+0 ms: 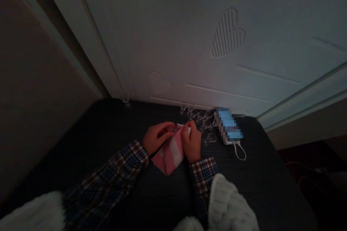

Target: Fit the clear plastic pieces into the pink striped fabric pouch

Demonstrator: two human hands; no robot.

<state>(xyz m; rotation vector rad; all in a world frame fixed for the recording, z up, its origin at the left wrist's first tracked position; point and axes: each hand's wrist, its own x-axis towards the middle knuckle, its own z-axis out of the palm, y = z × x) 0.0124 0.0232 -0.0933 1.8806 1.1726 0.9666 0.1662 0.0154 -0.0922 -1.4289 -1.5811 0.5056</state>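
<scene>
A pink and white striped cloth [171, 151] hangs bunched between my two hands above the dark table. My right hand [192, 142] is closed around the cloth's upper edge. The fingers of my left hand [155, 137] pinch a small clear glass-like piece [172, 129], which meets the cloth; most of it is hidden by fingers and fabric. Just beyond my hands, several small clear stemmed cups [201, 116] stand close together. One more clear cup [210, 138] is nearer, to the right of my right hand.
A phone [230, 124] with a blurred screen lies right of the cups, with a looped white cord [240, 152] at its near end. Another clear cup [125, 100] stands at the table's back left. A white panel with heart reliefs [160, 83] rises behind the dark table [114, 122].
</scene>
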